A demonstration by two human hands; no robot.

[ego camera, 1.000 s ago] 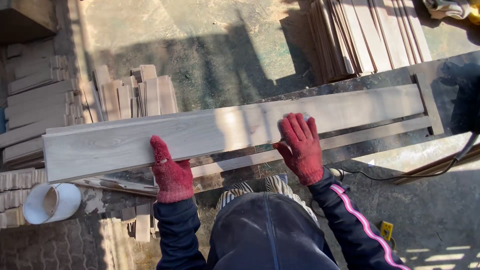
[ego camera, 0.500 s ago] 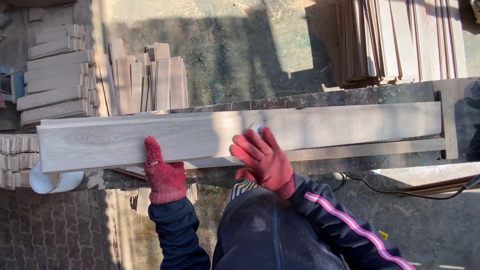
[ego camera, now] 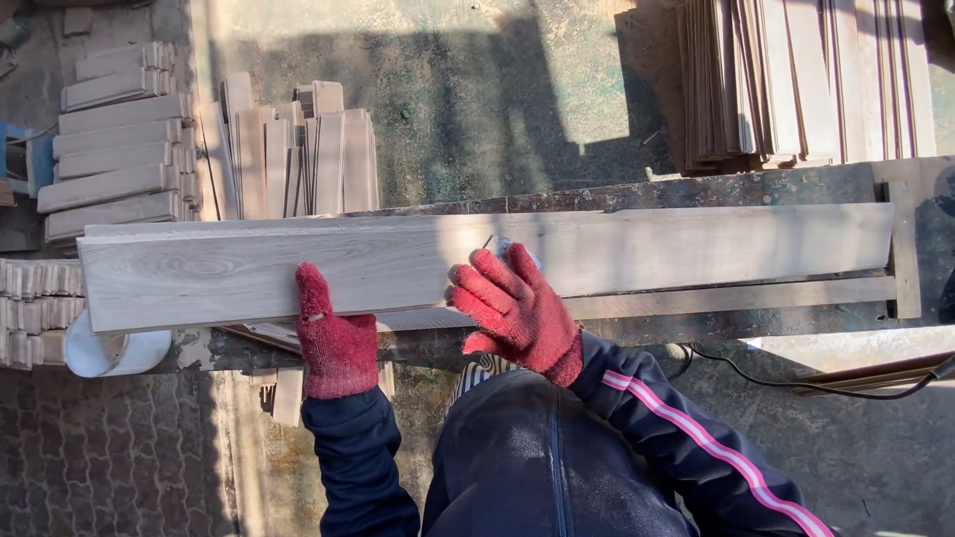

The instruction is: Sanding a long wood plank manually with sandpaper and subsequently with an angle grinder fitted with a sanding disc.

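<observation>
A long pale wooden board (ego camera: 647,249) lies across a dark workbench (ego camera: 696,189), running left to right. My left hand (ego camera: 333,338), in a red knit glove, grips the board's near edge left of centre, thumb up on its face. My right hand (ego camera: 512,303), also red-gloved, presses a small light pad (ego camera: 505,246) flat on the board's middle; only a corner of the pad shows past the fingertips. A thinner wooden strip (ego camera: 736,296) lies along the near side of the board.
Stacks of short wooden slats (ego camera: 119,149) and upright pieces (ego camera: 288,159) sit on the ground at left. A large pile of planks (ego camera: 796,80) fills the top right. A white bucket (ego camera: 114,353) stands under the board's left end. A black cable (ego camera: 826,383) trails at right.
My right hand has slid leftward along the board with the pad, from right of centre to the middle. My left hand has kept its grip on the near edge.
</observation>
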